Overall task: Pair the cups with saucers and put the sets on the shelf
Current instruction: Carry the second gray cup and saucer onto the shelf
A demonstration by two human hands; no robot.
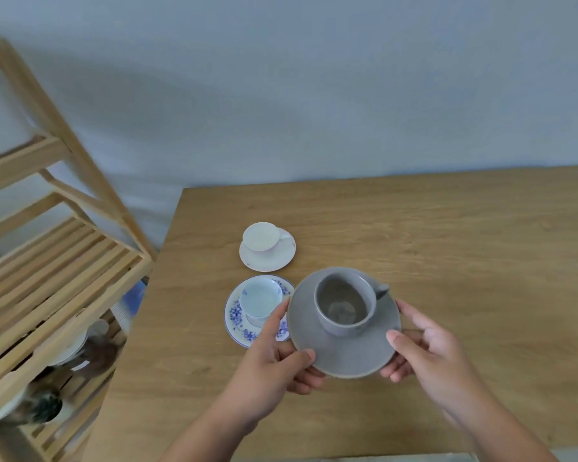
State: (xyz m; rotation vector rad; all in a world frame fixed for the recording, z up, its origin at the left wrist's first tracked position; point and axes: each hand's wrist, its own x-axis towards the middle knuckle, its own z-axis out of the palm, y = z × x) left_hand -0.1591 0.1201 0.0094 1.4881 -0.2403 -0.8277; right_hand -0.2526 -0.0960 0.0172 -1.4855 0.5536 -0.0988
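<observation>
A grey cup (pixel 345 306) stands upright on a grey saucer (pixel 339 353) that I hold above the wooden table (pixel 447 235). My left hand (pixel 277 358) grips the saucer's left rim and my right hand (pixel 427 348) grips its right rim. Just left of it, a white-and-blue cup (pixel 259 296) sits on a blue floral saucer (pixel 236 315), partly hidden by my left fingers. Farther back, a white cup (pixel 260 236) rests on a white saucer (pixel 274 258). The wooden slatted shelf (pixel 57 261) stands at the left.
The shelf's lower levels hold plates (pixel 70 348) and dark objects (pixel 47 405), blurred. A blue-and-white item (pixel 131 301) lies in the gap between shelf and table. A grey wall (pixel 314 95) runs behind the table.
</observation>
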